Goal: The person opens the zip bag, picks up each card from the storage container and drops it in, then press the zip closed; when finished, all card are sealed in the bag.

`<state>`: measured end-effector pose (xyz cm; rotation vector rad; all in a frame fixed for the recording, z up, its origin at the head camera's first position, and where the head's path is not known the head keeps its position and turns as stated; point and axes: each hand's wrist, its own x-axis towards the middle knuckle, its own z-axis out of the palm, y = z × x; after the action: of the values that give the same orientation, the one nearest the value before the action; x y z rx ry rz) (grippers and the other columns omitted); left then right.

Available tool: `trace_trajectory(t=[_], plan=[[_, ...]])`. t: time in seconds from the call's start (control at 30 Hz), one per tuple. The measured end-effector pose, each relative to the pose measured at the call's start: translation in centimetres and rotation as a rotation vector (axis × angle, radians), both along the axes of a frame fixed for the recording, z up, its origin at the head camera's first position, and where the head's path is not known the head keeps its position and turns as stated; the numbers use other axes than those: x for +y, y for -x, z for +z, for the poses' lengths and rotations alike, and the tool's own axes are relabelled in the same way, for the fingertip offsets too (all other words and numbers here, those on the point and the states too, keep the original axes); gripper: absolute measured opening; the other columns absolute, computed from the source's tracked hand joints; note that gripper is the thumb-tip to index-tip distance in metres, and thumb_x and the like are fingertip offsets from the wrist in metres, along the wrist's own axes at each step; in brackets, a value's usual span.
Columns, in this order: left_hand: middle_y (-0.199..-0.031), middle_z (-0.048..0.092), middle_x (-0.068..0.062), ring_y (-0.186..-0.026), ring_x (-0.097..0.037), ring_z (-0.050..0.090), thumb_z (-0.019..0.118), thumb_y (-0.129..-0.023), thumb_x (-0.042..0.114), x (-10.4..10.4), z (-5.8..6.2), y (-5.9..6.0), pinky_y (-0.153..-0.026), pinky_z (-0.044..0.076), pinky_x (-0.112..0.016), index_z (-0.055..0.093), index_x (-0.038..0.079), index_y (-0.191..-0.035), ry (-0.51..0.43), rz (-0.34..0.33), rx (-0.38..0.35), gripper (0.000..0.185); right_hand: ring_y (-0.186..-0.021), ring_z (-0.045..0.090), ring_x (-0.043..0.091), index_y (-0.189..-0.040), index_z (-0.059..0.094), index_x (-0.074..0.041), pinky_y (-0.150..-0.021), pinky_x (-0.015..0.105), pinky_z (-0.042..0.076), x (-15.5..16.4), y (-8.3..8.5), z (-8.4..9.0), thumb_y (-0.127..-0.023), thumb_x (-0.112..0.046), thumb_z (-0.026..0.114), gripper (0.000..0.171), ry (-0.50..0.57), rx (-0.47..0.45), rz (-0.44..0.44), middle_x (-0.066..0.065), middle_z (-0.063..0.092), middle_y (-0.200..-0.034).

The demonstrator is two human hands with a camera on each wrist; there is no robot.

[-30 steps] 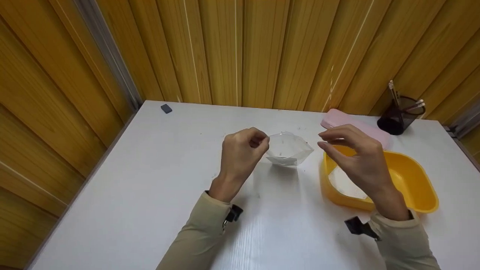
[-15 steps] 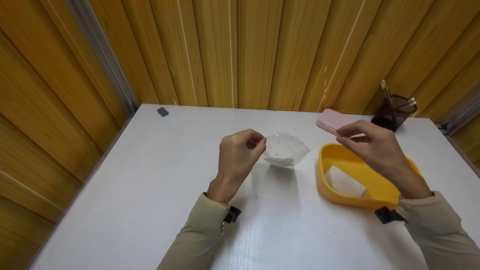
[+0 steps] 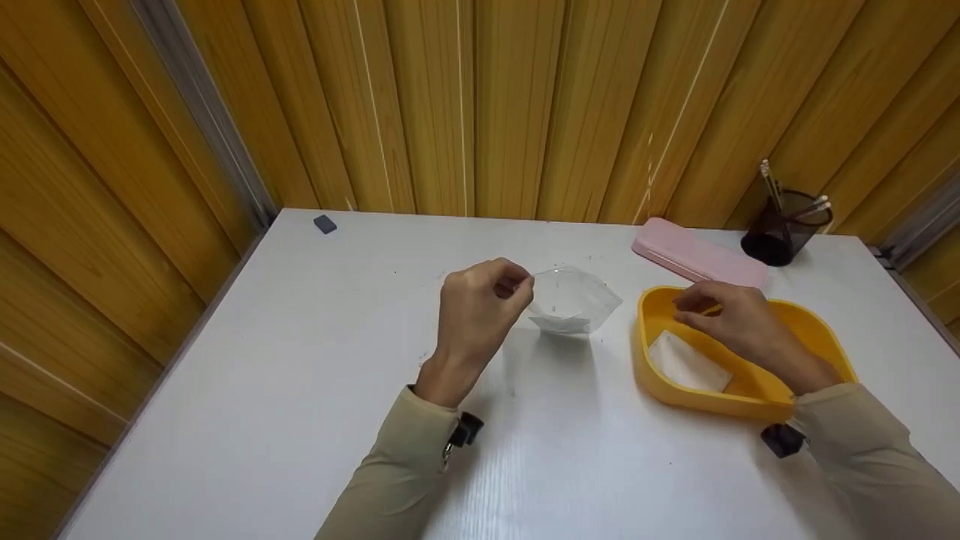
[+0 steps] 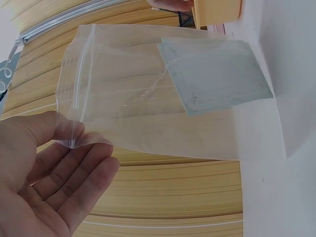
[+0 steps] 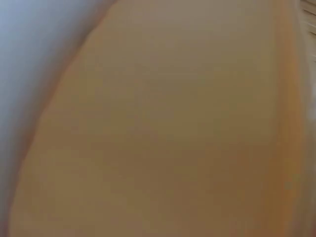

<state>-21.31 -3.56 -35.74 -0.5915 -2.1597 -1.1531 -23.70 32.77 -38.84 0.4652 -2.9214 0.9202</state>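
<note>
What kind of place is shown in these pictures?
Probably a small desk in a wood-panelled corner, set up for hand work: a white table, a pen cup, a pink case and a yellow tray.

Left hand (image 4: 47, 182) at lower left, palm up, fingers (image 4: 86, 170) fairly straight, thumb pressing a corner of a clear zip bag (image 4: 148, 84) against them. Bag pinched at the corner by its zip strip (image 4: 81, 69), hanging open toward the right. Inside, a pale square sheet (image 4: 215, 74), tilted, resting toward the far end of the bag. White table (image 4: 281, 187) filling the right side. Wood-panelled wall (image 4: 163, 197) behind and showing through the plastic. At the top edge, part of a yellow tub (image 4: 217, 10), with a bit of another hand just left of it.
</note>
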Motion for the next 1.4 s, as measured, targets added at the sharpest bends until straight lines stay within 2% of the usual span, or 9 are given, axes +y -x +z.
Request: trace_trajectory(t=[0.1,0.17,0.23,0.4,0.47,0.67,1.13,1.27,1.4], plan=[[-0.078,0.076,-0.005,-0.067,-0.013,0.070,0.078,-0.090,-0.002,0.0,0.1,0.0,-0.065,0.056,-0.020,0.080,0.003,-0.086,0.001,-0.002,0.009,0.007,-0.101,0.071,0.036,-0.119,0.074,0.003,-0.088,0.042,0.061,0.3,0.2,-0.7,-0.096,-0.004,0.078,0.024,-0.030,-0.040,0.009,0.017,0.074,-0.113],[-0.077,0.076,-0.005,-0.066,-0.013,0.070,0.078,-0.090,-0.002,0.0,0.2,0.1,-0.064,0.056,-0.020,0.080,0.003,-0.086,0.000,-0.003,0.013,0.007,-0.100,0.070,0.036,-0.118,0.074,0.004,-0.089,0.047,0.061,0.4,0.3,-1.2,-0.096,-0.007,0.079,0.026,-0.046,-0.070,0.012,0.017,0.074,-0.111],[-0.077,0.076,-0.005,-0.066,-0.013,0.071,0.077,-0.090,-0.002,0.1,0.3,0.0,-0.064,0.057,-0.021,0.080,0.003,-0.086,-0.002,-0.005,0.012,0.007,-0.099,0.069,0.035,-0.118,0.074,0.005,-0.088,0.044,0.061,0.6,0.4,-1.6,-0.095,-0.012,0.081,0.029,-0.065,-0.103,0.010,0.016,0.074,-0.108],[-0.077,0.076,-0.005,-0.067,-0.013,0.071,0.077,-0.090,-0.002,0.3,0.4,0.0,-0.065,0.057,-0.021,0.080,0.003,-0.086,0.003,-0.004,0.007,0.006,-0.094,0.065,0.029,-0.117,0.074,0.004,-0.081,0.024,0.057,0.7,0.6,-2.2,-0.092,-0.020,0.086,0.037,-0.088,-0.194,-0.006,0.010,0.073,-0.104],[-0.078,0.076,-0.005,-0.067,-0.013,0.071,0.077,-0.090,-0.002,0.3,0.4,0.0,-0.065,0.057,-0.021,0.079,0.003,-0.086,0.004,-0.004,0.009,0.006,-0.093,0.063,0.027,-0.116,0.074,0.003,-0.080,0.021,0.055,0.7,0.6,-2.3,-0.090,-0.022,0.088,0.039,-0.098,-0.207,-0.001,0.008,0.072,-0.103],[-0.077,0.075,-0.005,-0.066,-0.013,0.071,0.078,-0.090,-0.002,0.1,0.4,0.0,-0.064,0.057,-0.022,0.079,0.003,-0.085,0.002,-0.005,0.018,0.007,-0.090,0.058,0.026,-0.111,0.074,0.001,-0.076,0.023,0.050,0.7,0.7,-2.2,-0.087,-0.027,0.091,0.041,-0.137,-0.218,0.008,0.005,0.069,-0.098],[-0.076,0.075,-0.004,-0.066,-0.013,0.071,0.078,-0.090,-0.002,-0.1,0.2,0.1,-0.064,0.056,-0.021,0.079,0.003,-0.084,-0.006,0.006,0.023,0.008,-0.089,0.055,0.026,-0.104,0.064,-0.002,-0.073,0.025,0.048,0.3,1.2,-2.1,-0.087,-0.025,0.091,0.039,-0.118,-0.322,-0.066,0.008,0.062,-0.096],[-0.076,0.075,-0.004,-0.065,-0.013,0.071,0.078,-0.090,-0.002,-0.1,0.2,0.0,-0.064,0.056,-0.021,0.079,0.003,-0.085,-0.006,0.005,0.017,0.008,-0.090,0.055,0.027,-0.107,0.065,0.000,-0.072,0.021,0.048,0.4,1.0,-1.9,-0.088,-0.020,0.090,0.038,-0.085,-0.307,-0.044,0.008,0.062,-0.097],[-0.076,0.075,-0.004,-0.065,-0.012,0.070,0.078,-0.090,-0.002,-0.2,0.1,0.1,-0.063,0.056,-0.021,0.079,0.004,-0.084,-0.010,0.003,0.011,0.008,-0.091,0.055,0.026,-0.112,0.070,0.002,-0.071,0.020,0.047,0.6,0.8,-1.3,-0.092,-0.015,0.085,0.030,-0.076,-0.250,0.029,0.006,0.063,-0.097]])
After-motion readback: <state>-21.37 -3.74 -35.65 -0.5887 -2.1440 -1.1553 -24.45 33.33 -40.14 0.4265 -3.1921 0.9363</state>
